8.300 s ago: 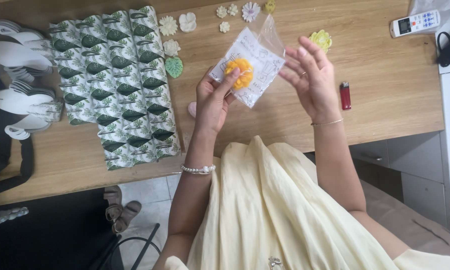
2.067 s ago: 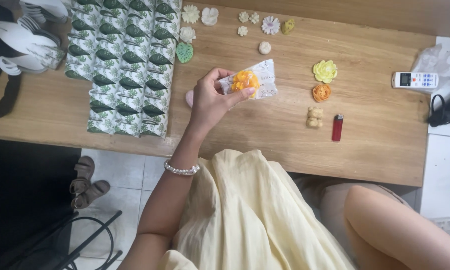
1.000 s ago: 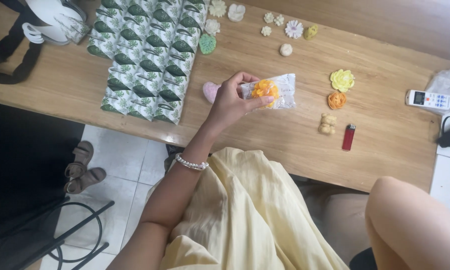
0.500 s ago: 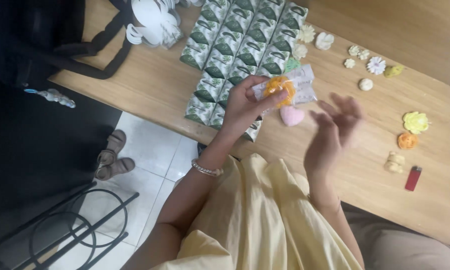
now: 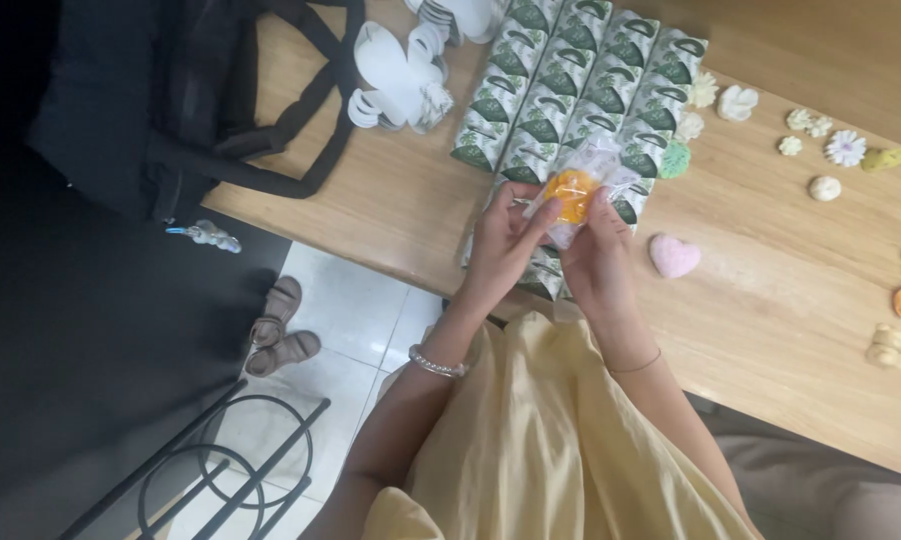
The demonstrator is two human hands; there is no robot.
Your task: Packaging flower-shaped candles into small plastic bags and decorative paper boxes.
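A small clear plastic bag (image 5: 592, 165) with an orange flower piece (image 5: 570, 193) inside is held above the wooden table (image 5: 770, 310). My left hand (image 5: 502, 245) pinches the bag from the left, thumb and fingers on the orange flower. From the right, my right hand (image 5: 598, 262) grips the same bag, fingers against its side. Both hands hover over the near end of a block of green leaf-printed gift boxes (image 5: 570, 95).
A pink heart piece (image 5: 674, 256) lies right of my hands. Small white, yellow and orange flower pieces (image 5: 845, 148) dot the right side of the table. White paper cutouts (image 5: 400, 75) and a black bag (image 5: 160, 100) lie at the left. Sandals (image 5: 280, 335) and a black stool frame are on the floor.
My right hand has come in and closed on the bag beside my left hand. The view has swung left, so the table's things sit further right in the picture.
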